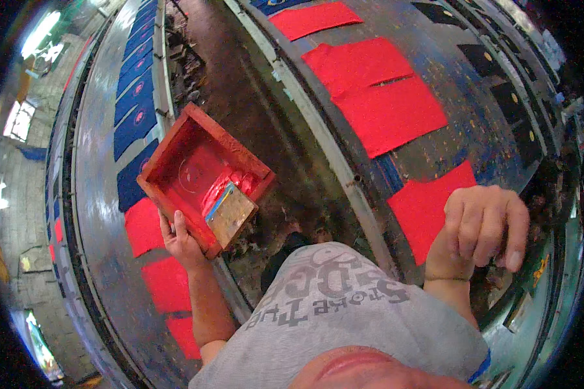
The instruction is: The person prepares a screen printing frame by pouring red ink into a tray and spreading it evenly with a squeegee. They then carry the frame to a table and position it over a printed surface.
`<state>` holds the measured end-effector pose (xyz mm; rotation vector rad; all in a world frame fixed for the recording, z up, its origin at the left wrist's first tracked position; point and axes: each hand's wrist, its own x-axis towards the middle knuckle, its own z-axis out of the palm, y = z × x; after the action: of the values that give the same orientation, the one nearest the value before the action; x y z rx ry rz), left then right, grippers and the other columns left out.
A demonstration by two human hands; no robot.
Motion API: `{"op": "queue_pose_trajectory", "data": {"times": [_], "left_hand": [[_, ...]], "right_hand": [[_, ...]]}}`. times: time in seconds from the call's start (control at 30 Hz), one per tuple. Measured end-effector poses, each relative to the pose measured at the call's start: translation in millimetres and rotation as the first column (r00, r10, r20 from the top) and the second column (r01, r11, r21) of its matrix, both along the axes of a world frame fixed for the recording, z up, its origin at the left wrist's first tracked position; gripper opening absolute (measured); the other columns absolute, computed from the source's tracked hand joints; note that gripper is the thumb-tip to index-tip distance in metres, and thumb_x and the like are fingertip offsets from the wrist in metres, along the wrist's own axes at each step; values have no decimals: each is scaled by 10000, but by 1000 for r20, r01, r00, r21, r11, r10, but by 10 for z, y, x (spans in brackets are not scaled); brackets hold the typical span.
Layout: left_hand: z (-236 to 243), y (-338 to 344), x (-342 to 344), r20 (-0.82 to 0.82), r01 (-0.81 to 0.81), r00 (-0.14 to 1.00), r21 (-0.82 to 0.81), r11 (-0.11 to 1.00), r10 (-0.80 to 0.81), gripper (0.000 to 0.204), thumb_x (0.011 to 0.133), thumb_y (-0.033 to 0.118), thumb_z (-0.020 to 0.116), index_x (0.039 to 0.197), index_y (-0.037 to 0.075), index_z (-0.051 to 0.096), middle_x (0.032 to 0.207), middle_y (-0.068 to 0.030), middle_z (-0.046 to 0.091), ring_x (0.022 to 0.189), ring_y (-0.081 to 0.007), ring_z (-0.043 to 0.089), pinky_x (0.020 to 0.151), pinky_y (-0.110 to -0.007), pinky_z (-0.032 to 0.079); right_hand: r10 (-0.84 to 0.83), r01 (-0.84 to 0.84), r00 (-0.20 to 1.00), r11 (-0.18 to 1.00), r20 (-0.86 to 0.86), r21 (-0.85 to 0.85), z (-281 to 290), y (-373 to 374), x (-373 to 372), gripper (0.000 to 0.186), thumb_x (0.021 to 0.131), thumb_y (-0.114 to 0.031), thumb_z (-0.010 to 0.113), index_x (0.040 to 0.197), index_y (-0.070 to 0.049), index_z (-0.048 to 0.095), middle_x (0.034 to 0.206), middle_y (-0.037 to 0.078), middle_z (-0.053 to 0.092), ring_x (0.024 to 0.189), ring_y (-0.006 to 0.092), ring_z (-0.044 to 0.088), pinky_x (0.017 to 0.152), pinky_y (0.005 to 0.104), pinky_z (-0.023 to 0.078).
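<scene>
My left hand (183, 242) grips the near left side of a red wooden screen-printing frame (163, 144), held tilted over the edge of the left table. Inside the frame, wet red ink (233, 178) lies in one corner. A squeegee with a worn wooden handle (231, 215) and a blue strip rests against that corner. My right hand (483, 223) is raised at the right with its back up and fingers curled loosely down, nothing visible in them. Below and left of it, a red fabric piece (422, 204) lies on the right table, apart from the hand.
Between the two long tables runs a dark aisle (240, 84). More red pieces (386, 117) lie on the right table (428, 52), with black pieces (512, 104) beyond. Along the left table (97, 129) are blue printed pieces (136, 117) and several red ones (165, 282).
</scene>
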<state>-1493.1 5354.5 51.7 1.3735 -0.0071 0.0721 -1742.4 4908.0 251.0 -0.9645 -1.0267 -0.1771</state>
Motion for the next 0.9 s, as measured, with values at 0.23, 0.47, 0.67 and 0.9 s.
{"op": "queue_pose_trajectory", "data": {"times": [0.23, 0.47, 0.67, 0.9], "left_hand": [[-251, -764, 1129, -2, 52, 999, -87, 995, -52, 586, 1134, 93, 682, 1673, -16, 482, 1427, -120, 727, 1198, -175, 723, 1040, -336, 596], [-360, -931, 2484, 60, 86, 995, -149, 985, -78, 591, 1131, 77, 680, 1676, -22, 473, 1448, -144, 720, 1222, -186, 721, 1071, -349, 593], [-168, -706, 3300, 47, 33, 999, -145, 989, -26, 594, 1139, 53, 654, 1693, -17, 449, 1486, -156, 700, 1255, -204, 720, 1081, -356, 601], [-197, -683, 3864, 43, -81, 996, -61, 995, 83, 599, 1136, 44, 654, 1695, -14, 447, 1513, -169, 685, 1279, -216, 712, 1093, -367, 600]], "right_hand": [[-209, 242, 938, 966, -276, 88, -445, -263, 450, 387, 1004, -361, 782, 1164, -9, 795, 658, 119, 677, 504, 254, 599, 535, 425, 538], [-156, 306, 654, 949, -740, 71, -1154, 166, 2070, 539, 1060, -438, 718, 1257, 64, 737, 826, 119, 689, 653, 209, 625, 607, 394, 535], [-581, 526, 210, 745, -786, -410, -1897, 748, 3154, 436, 1186, -275, 549, 1503, 22, 601, 870, 74, 664, 733, 134, 601, 692, 308, 541], [-865, 626, 252, 487, -433, -609, -2507, 336, 3670, 474, 1159, -178, 583, 1584, 18, 510, 933, 80, 672, 823, 145, 642, 770, 326, 569]]}}
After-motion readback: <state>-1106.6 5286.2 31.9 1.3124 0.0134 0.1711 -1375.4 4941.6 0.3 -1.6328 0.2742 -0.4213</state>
